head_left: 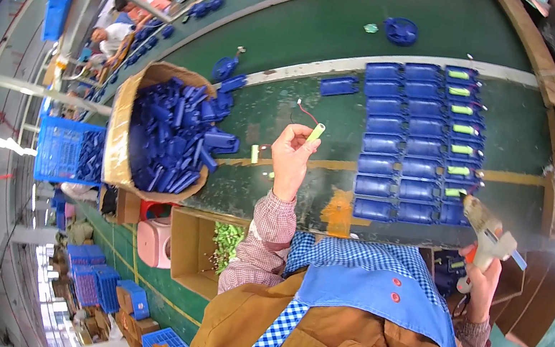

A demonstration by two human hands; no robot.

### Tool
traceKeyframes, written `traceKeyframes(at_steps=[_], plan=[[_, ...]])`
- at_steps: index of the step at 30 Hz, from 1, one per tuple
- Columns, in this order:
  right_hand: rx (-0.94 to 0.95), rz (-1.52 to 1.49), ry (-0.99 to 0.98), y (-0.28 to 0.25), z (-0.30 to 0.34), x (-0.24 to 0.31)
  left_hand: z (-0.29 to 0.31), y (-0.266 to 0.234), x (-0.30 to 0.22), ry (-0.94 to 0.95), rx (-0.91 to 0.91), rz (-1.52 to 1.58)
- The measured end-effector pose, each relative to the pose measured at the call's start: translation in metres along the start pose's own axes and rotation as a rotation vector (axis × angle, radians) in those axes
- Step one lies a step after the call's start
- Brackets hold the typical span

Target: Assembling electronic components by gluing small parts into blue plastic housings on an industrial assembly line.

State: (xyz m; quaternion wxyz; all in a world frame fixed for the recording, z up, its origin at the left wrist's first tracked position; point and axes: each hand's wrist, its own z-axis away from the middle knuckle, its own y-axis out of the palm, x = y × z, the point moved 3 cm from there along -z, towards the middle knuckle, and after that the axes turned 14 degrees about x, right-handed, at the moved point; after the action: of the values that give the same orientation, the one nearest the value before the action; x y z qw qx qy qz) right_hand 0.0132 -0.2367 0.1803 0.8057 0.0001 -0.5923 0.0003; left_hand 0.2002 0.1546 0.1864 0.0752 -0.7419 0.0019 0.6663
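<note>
Above the green worktop, my left hand [291, 157] pinches a small light-green battery [316, 133] with thin wires and a white plug trailing from it. My right hand [483, 284] is wrapped round the handle of a pale hot glue gun [495, 241]. The gun's nozzle is at the near end of the right column of blue plastic shells [412, 168], which lie in three columns. Most shells in that right column hold a green battery [460, 150]; the nearest one shows none. Left of my hand, another battery [255, 154] lies on the worktop.
At the left stands a cardboard box [120, 123] heaped with blue plastic parts. Below the worktop edge, another carton [189, 250] holds many green batteries. A round blue part [400, 31] lies on the far green belt. People work at the upper left.
</note>
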Motion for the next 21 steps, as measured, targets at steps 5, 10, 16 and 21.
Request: traceKeyframes(at_steps=[5, 10, 16, 21], plan=[[0.05, -0.038, 0.001, -0.003, 0.001, -0.006, 0.003, 0.051, -0.001, 0.043, 0.105, -0.232], [0.062, -0.045, 0.067, 0.0, 0.01, -0.001, 0.009, 0.11, -0.007, 0.117, 0.317, -0.222], [0.104, 0.031, 0.121, -0.002, 0.022, -0.009, 0.026, 0.172, -0.012, 0.158, 0.485, -0.316], [0.118, 0.117, 0.153, -0.002, 0.023, -0.017, 0.04, 0.202, -0.003, 0.112, 0.542, -0.292]])
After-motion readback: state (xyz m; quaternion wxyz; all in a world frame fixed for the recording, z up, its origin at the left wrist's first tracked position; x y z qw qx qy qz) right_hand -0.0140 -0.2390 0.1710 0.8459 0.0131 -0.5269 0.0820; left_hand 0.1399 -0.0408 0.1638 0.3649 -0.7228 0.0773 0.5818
